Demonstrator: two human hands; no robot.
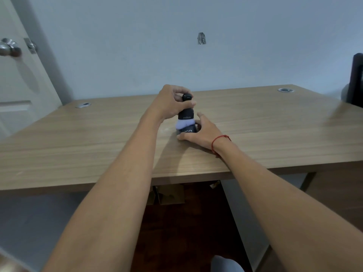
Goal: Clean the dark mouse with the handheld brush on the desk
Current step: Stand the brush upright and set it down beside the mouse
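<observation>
A dark mouse [188, 130] with white lettering lies on the wooden desk [98, 138] near its middle. My right hand [202, 132] grips it from the right, thumb along its near side, fingers around its far side. My left hand [172, 103] holds a black handheld brush [186, 114] upright by its handle. The brush's pale bristles [185, 124] press down on the top of the mouse and hide most of it.
Two round cable grommets sit at the desk's back corners, one on the left [83, 105] and one on the right [285, 90]. A dark chair back [356, 79] stands at the far right. A door with a metal knob [9, 48] is on the left. The wall runs right behind the desk.
</observation>
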